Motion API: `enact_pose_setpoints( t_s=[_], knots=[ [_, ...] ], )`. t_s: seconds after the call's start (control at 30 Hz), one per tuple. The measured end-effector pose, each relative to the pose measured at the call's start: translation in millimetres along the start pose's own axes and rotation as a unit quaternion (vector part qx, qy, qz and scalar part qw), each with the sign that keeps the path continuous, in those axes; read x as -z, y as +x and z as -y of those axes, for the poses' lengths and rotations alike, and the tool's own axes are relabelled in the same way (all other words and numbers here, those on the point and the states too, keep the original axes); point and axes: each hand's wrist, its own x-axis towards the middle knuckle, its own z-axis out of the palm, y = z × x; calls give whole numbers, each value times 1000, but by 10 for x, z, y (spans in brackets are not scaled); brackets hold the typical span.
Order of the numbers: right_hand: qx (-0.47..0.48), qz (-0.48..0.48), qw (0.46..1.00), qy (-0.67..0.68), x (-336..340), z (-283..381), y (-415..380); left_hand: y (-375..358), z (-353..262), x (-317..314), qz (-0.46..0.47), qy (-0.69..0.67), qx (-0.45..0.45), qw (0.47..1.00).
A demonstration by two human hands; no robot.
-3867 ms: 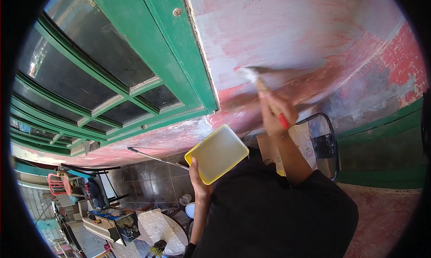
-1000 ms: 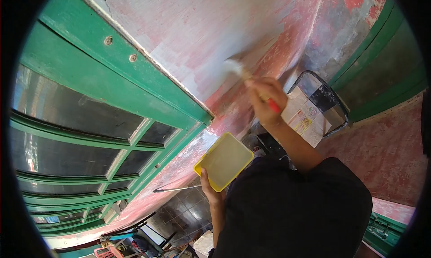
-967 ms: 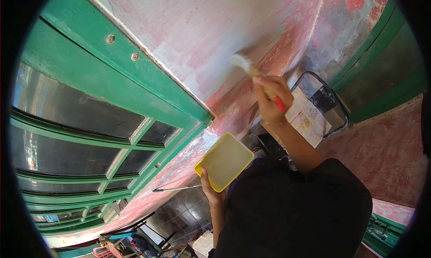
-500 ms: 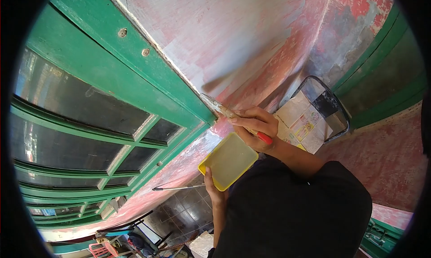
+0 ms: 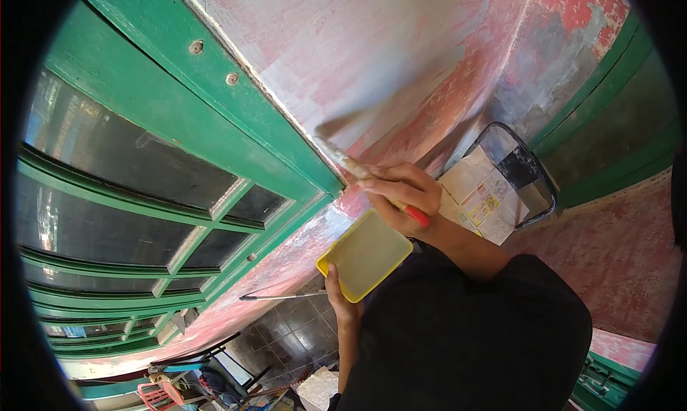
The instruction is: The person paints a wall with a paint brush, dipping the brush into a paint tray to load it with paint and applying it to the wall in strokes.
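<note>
My right hand (image 5: 402,196) is closed around a paintbrush (image 5: 354,169) with a red-tipped handle. Its bristle end lies at the pink and whitish wall (image 5: 372,53), close beside the green window frame (image 5: 286,150); whether the bristles touch the wall is hard to make out. Below it, my left hand (image 5: 342,296) grips a yellow rectangular tub (image 5: 368,257) by its edge, thumb over the rim. Pale greyish liquid or coating shows inside the tub.
A black-rimmed chair or stool (image 5: 547,196) with cardboard and printed paper (image 5: 486,196) on it stands at the right. A thin pole (image 5: 279,297) leans below the window. Dark floor tiles (image 5: 293,332), a pink chair (image 5: 159,395) and clutter lie at the bottom left.
The paintbrush tip has moved slightly up and left along the wall beside the frame, and my right hand has shifted a little with it. The tub stays nearly in place.
</note>
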Motion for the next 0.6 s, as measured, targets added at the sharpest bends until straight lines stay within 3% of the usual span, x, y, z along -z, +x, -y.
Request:
enact_pose_setpoints(
  t_s=[0.2,0.27,0.4,0.47,0.6],
  knots=[
    [-22,16,999,-28,51,-184,-3,-3,-7,-38,4,2,-4,1000],
    [-14,-36,994,-106,155,-214,57,-14,-14,-40,4,3,-9,1000],
    [0,-43,996,-78,166,-95,129,-11,-7,-72,-3,2,-8,1000],
    [9,-23,1000,9,29,-28,151,-10,-12,-95,0,3,-3,1000],
    [5,8,1000,10,2,-108,226,21,29,-78,8,4,-6,1000]
  ],
)
